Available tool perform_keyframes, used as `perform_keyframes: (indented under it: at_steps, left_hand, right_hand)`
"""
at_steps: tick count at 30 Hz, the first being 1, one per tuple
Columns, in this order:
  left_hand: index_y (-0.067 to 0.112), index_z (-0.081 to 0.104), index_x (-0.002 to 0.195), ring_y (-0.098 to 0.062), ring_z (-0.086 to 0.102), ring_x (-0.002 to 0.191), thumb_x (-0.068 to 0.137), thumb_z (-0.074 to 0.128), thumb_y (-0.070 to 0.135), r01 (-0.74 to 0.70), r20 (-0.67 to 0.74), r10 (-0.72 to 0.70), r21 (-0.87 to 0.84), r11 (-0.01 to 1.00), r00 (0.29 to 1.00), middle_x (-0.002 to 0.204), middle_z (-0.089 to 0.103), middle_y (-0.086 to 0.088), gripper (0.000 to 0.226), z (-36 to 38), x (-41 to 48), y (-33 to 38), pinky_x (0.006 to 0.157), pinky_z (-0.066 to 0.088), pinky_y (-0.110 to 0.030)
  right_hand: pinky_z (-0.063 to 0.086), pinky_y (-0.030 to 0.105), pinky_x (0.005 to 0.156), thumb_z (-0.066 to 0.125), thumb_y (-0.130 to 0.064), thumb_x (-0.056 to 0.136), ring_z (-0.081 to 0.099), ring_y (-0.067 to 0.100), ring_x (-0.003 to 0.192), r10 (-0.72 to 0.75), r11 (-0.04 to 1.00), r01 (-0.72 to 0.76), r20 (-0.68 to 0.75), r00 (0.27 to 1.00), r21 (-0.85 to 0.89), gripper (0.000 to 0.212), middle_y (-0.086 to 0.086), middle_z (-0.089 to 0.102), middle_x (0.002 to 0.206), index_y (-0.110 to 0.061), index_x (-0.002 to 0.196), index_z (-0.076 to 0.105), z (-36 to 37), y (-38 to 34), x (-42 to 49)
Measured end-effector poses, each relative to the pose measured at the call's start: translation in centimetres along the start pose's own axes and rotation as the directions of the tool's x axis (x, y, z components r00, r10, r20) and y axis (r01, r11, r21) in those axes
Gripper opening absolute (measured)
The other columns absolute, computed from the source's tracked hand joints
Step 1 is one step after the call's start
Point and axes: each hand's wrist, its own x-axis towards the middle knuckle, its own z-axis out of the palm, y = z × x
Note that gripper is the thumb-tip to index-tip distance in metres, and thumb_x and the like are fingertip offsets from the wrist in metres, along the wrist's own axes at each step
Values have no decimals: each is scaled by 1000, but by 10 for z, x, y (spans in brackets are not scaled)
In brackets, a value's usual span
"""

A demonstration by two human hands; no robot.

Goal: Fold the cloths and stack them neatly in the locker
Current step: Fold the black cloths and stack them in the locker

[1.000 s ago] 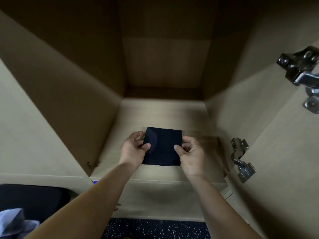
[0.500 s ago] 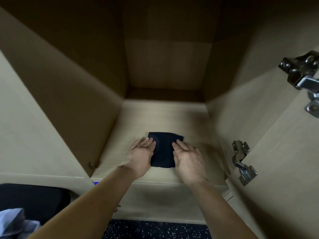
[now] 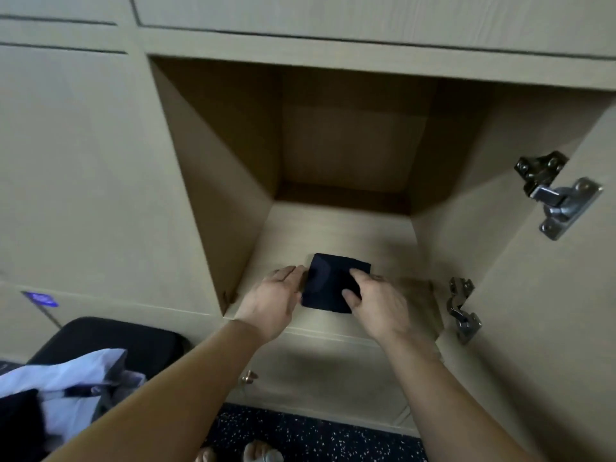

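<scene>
A small folded dark navy cloth [image 3: 328, 281] lies flat on the locker's wooden floor [image 3: 340, 228], near its front edge. My left hand [image 3: 275, 300] rests open just left of the cloth, fingertips at its edge. My right hand [image 3: 376, 305] lies flat with its fingers on the cloth's right part, holding nothing. The locker is a beige open compartment with dark inner walls, and only this one cloth is inside.
The locker door [image 3: 550, 295] stands open at the right with two metal hinges [image 3: 556, 195] [image 3: 461, 308]. A black bag [image 3: 110, 338] with loose white and grey cloths [image 3: 73, 385] sits at lower left. Dark speckled floor [image 3: 300, 435] lies below.
The cloth was held up in both hands, then laid on the locker floor and pressed flat. The hands now draw back slightly, and the view has pulled away from the locker.
</scene>
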Motion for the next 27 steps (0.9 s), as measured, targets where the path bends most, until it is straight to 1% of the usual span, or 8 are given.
perform_keyframes:
  at_steps: [2,4,10,14,17,21,23,27]
  left_hand:
    - [17,23,154,-21,27,143,104,38,25,10,-27,-9,39,999,1000,158,30,-2,53,-20,-24,2,115,25,-30]
    - [17,23,154,-22,28,142,104,37,27,43,-50,-40,60,997,998,157,30,-2,53,-37,-54,0,114,26,-31]
    - [17,32,150,-25,37,136,102,44,26,188,-136,-177,76,979,975,151,39,-4,51,-75,-156,-28,107,34,-35]
    - [16,32,150,-25,36,136,101,43,25,292,-175,-275,78,953,945,151,39,-3,51,-85,-233,-57,108,32,-35]
    - [18,34,150,-22,34,138,102,43,25,374,-220,-358,34,927,907,152,38,0,50,-90,-289,-81,108,31,-32]
    - [18,44,144,-25,42,131,99,47,25,477,-290,-456,0,879,841,145,47,-1,45,-98,-355,-117,106,36,-35]
    - [15,44,144,-27,44,130,99,50,24,537,-313,-519,-32,843,796,144,49,-4,47,-100,-386,-136,107,37,-37]
    - [13,45,144,-27,46,127,99,50,23,634,-338,-621,-87,769,707,142,50,-4,46,-100,-430,-171,105,38,-36]
  right_hand:
    - [46,34,90,49,-40,98,54,25,120,-14,1000,14,7,1000,11,47,4,55,135,-26,142,41,-15,-16,-16]
    - [45,34,90,50,-40,97,52,24,121,-47,999,47,3,999,23,47,3,56,135,-26,140,43,-26,-36,-33]
    - [46,35,88,53,-40,96,55,26,115,-172,983,174,-34,985,56,41,6,62,125,-19,131,54,-43,-107,-93]
    - [43,35,91,51,-40,96,53,29,119,-272,957,268,13,962,113,43,6,59,131,-21,135,52,-33,-161,-134]
    - [41,33,92,49,-39,97,51,26,121,-374,923,365,60,926,122,45,4,59,132,-22,139,48,-22,-205,-162]
    - [44,34,88,50,-36,95,54,29,116,-475,878,460,124,871,136,37,5,63,124,-23,130,54,-2,-257,-194]
    - [43,34,86,50,-33,95,55,28,114,-521,852,501,152,840,152,35,3,63,123,-24,129,55,10,-279,-205]
    - [46,35,85,48,-32,96,56,28,109,-547,836,518,203,812,181,32,4,64,120,-16,122,59,34,-314,-211]
